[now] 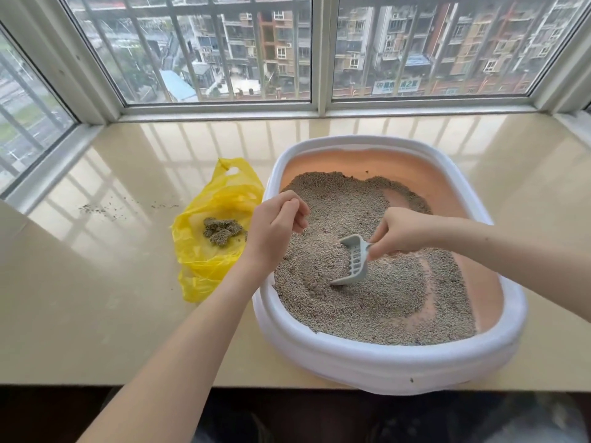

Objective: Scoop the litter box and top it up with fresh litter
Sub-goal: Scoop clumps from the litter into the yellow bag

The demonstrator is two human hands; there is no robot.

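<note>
A white-rimmed litter box (367, 356) with a peach inside stands on the stone sill, part filled with grey litter (345, 302). My right hand (399, 233) grips the handle of a grey slotted scoop (353, 262), whose blade digs into the litter near the box's middle. My left hand (275, 228) hovers over the box's left rim with fingers loosely curled and holds nothing. To the left of the box lies an open yellow plastic bag (208, 251) with dark litter clumps (222, 233) in it.
The beige stone sill (112, 298) carries a few spilled litter grains (96, 208) at the left. Barred windows close the back and left sides. The sill's front edge runs just below the box, which overhangs it slightly.
</note>
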